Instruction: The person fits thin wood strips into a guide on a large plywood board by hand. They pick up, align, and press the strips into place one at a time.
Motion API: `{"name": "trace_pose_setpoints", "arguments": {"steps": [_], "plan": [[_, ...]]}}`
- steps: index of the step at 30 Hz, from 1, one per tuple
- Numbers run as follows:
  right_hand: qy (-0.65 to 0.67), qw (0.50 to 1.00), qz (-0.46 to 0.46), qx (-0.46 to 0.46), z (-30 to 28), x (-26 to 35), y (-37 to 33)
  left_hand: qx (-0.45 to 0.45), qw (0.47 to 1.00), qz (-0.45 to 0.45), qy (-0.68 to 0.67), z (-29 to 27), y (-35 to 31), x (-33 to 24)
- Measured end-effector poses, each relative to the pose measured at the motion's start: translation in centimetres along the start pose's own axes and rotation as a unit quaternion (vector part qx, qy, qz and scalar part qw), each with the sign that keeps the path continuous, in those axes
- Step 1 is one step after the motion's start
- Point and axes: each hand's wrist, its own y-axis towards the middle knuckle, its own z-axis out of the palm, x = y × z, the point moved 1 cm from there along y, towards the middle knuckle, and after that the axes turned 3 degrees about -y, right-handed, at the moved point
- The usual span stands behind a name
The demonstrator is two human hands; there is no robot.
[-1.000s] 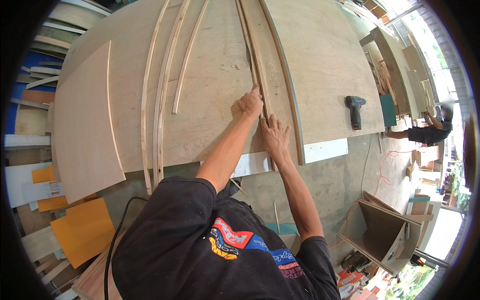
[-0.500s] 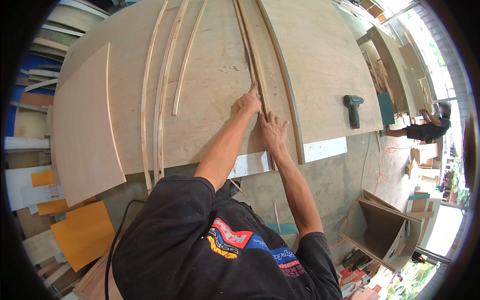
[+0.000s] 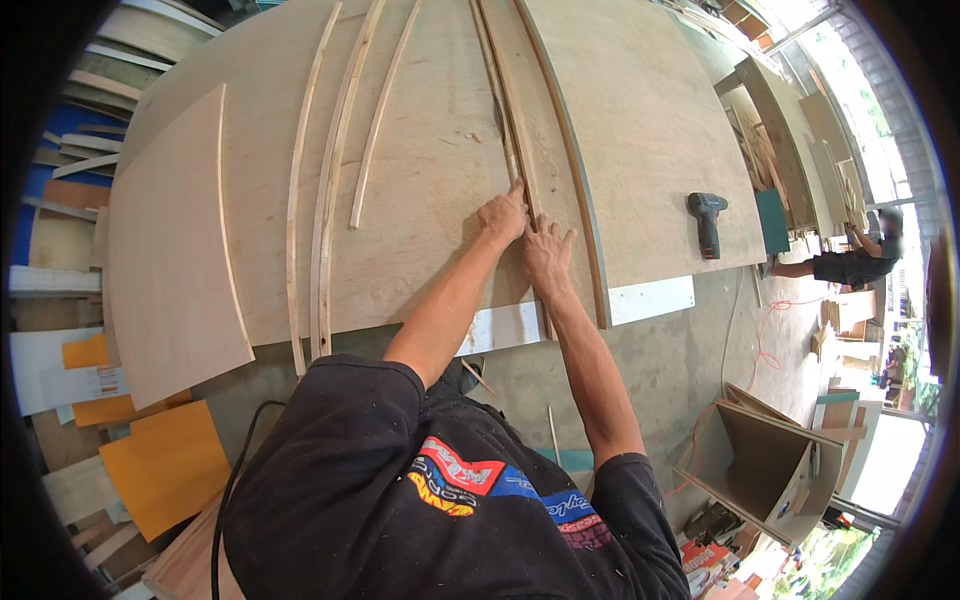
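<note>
A large plywood sheet (image 3: 430,150) lies flat in front of me. A thin wooden strip (image 3: 500,90) runs lengthwise over it, beside a wider strip (image 3: 522,110) and the edge of a second sheet (image 3: 650,130). My left hand (image 3: 503,215) pinches the thin strip with its fingertips. My right hand (image 3: 548,255) lies just behind it, fingers spread and pressed flat on the strips. Both arms reach forward from my dark shirt.
Several loose curved strips (image 3: 325,190) lie on the left of the sheet, next to a smaller plywood panel (image 3: 170,260). A cordless drill (image 3: 706,222) sits at the right. Orange boards (image 3: 165,465), an open wooden box (image 3: 760,465) and cables lie on the floor. Another person (image 3: 850,265) crouches at far right.
My right hand has crept slightly forward, closer to my left hand. Otherwise both hands stay on the strips in nearly the same place.
</note>
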Motion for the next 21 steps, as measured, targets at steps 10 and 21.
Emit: {"name": "trace_pose_setpoints", "arguments": {"steps": [10,21], "plan": [[0.001,1.000,0.007,0.004,0.0,0.1,1.7,0.030,0.999,0.001,-0.015,-0.6,-0.4,0.3],[0.011,1.000,0.014,0.010,-0.5,0.3,3.7,0.065,0.995,-0.011,-0.079,-2.2,-0.8,1.0]]}}
